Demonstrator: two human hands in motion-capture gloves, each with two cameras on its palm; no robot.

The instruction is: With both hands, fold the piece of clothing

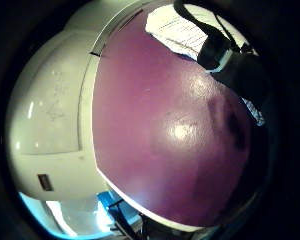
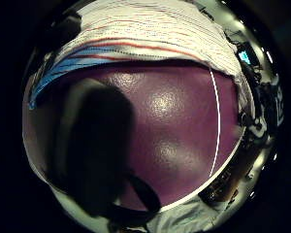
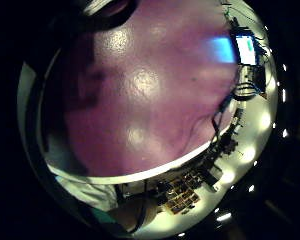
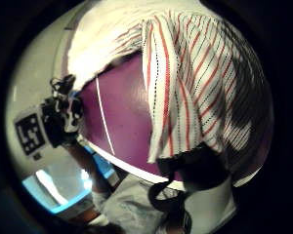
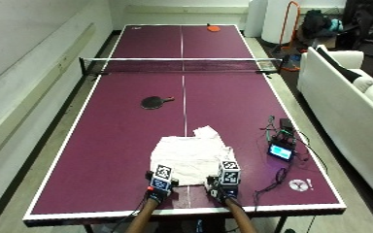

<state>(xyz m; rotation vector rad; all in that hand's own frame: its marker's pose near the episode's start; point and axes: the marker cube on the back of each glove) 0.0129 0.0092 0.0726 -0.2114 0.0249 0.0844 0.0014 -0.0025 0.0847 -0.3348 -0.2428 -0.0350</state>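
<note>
A white garment with thin red and blue stripes (image 5: 190,154) lies crumpled on the purple table tennis table (image 5: 128,145), near its front edge. My left hand (image 5: 159,183) is at the garment's near left corner. In its palm views the cloth (image 2: 150,34) lies flat beyond the thumb (image 2: 94,145), and nothing is between the fingers (image 1: 230,65). My right hand (image 5: 224,182) is at the near right corner. There the striped cloth (image 4: 195,83) hangs in a raised fold down to the thumb (image 4: 200,168), which pinches its edge.
A black paddle (image 5: 154,102) lies mid-table, with the net (image 5: 181,64) behind it and a red paddle (image 5: 213,28) at the far end. A small device with a lit screen and cables (image 5: 281,145) sits at the table's right edge. A white sofa (image 5: 348,92) stands to the right.
</note>
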